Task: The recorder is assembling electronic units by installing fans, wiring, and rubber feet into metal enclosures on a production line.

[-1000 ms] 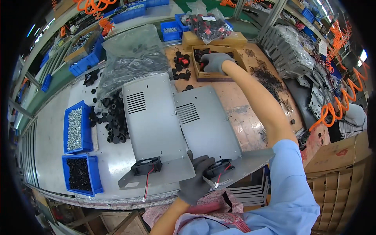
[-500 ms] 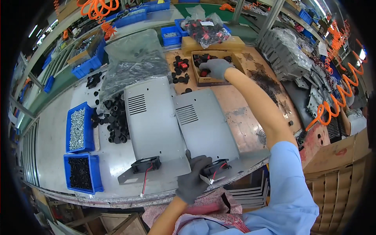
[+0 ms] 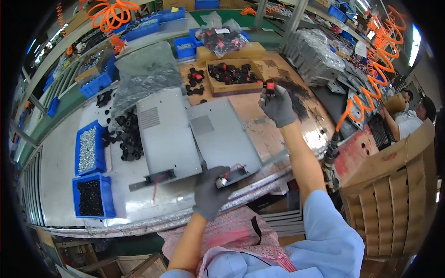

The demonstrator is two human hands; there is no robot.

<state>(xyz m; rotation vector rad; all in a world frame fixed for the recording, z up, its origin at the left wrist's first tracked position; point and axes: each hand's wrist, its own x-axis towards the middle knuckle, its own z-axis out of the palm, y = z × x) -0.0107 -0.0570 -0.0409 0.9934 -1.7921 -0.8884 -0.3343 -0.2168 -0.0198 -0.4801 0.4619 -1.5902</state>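
Observation:
In my raised right hand (image 3: 278, 106) is a small black-and-red switch (image 3: 269, 85), pinched between the fingertips above the right part of the bench. My left hand (image 3: 211, 191), gloved in grey like the right, grips the near edge of the right-hand grey metal panel (image 3: 225, 134), beside a black fan (image 3: 235, 175) with a red wire. Its fingers partly hide that edge. Next to it on the left lies a second vented metal panel (image 3: 166, 134), with another black fan (image 3: 160, 177) at its near end. An open cardboard box (image 3: 236, 88) of black-and-red switches stands behind the panels.
Blue bins of silver screws (image 3: 87, 150) and black screws (image 3: 90, 198) sit at the left. Black round caps (image 3: 130, 139) lie beside the left panel, with a plastic bag (image 3: 148, 74) behind. An orange coiled hose (image 3: 357, 104) hangs at the right; stacked metal parts (image 3: 315, 58) stand beyond.
My right hand has left the cardboard box and moved right and nearer, with a switch now in its fingers. My left hand stays at the right panel's near edge. The whole view has shifted.

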